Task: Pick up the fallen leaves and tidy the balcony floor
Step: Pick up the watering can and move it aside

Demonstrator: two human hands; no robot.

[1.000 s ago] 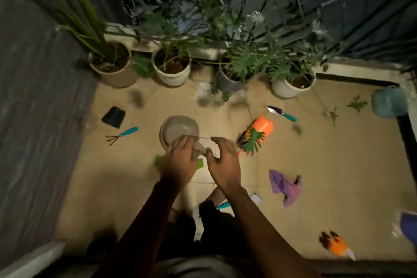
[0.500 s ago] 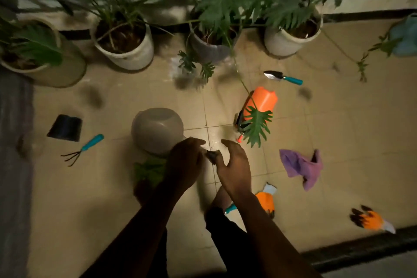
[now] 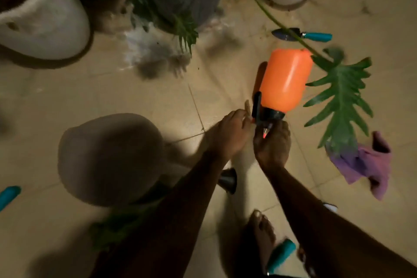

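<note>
Leaf (image 3: pixel 338 101), right of right hand (image 3: pixel 272 144) gripping sprayer (image 3: pixel 284 79)

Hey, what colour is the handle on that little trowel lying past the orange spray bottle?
Teal; the trowel handle shows clearest in the head view.

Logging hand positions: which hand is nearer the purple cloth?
Right. The right hand, at the nozzle of the orange sprayer, is left of the purple cloth; the left hand is farther left, beyond it.
</note>
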